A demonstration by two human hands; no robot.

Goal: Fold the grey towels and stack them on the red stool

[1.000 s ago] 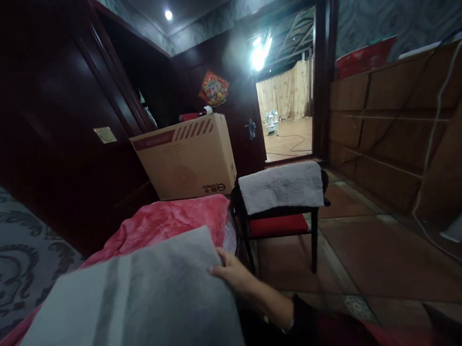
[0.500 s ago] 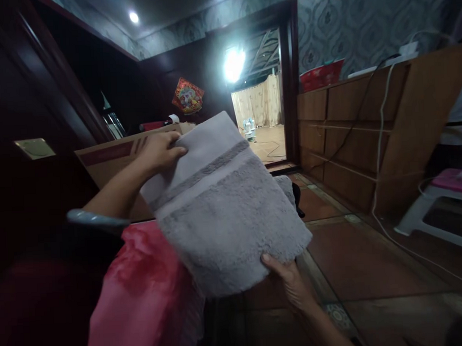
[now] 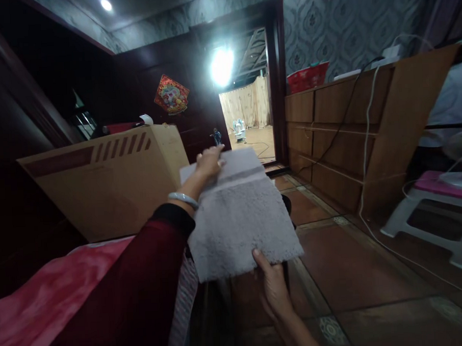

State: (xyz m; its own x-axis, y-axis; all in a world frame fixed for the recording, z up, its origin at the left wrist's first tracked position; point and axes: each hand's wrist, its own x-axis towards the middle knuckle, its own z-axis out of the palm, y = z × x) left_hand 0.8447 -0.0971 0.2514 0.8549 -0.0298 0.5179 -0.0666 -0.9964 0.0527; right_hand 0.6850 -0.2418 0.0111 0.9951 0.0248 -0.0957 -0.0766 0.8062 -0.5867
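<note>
A folded grey towel [image 3: 243, 223] with a smooth band near its far end is held out in front of me. My right hand [image 3: 274, 283] grips its near edge, thumb on top and fingers underneath. At the towel's far left edge, my left hand [image 3: 208, 164] lies over the smooth band. Its fingers are blurred, so whether they pinch the cloth is unclear. A pale bangle [image 3: 183, 199] circles the left wrist, above a dark red sleeve [image 3: 144, 289]. Pinkish-red cloth [image 3: 67, 282] lies at lower left, partly covered by that sleeve.
A large cardboard box [image 3: 120, 183] stands left of the towel. Wooden drawers [image 3: 336, 132] line the right wall, with a red basket [image 3: 308, 78] on top. A white cable [image 3: 364, 162] hangs down to the tiled floor [image 3: 357, 259]. A pink-topped stool [image 3: 420, 210] stands at right.
My left hand has moved from the towel's left corner along its far edge to the right. The towel has tipped flatter and lower. More of the cardboard box shows.
</note>
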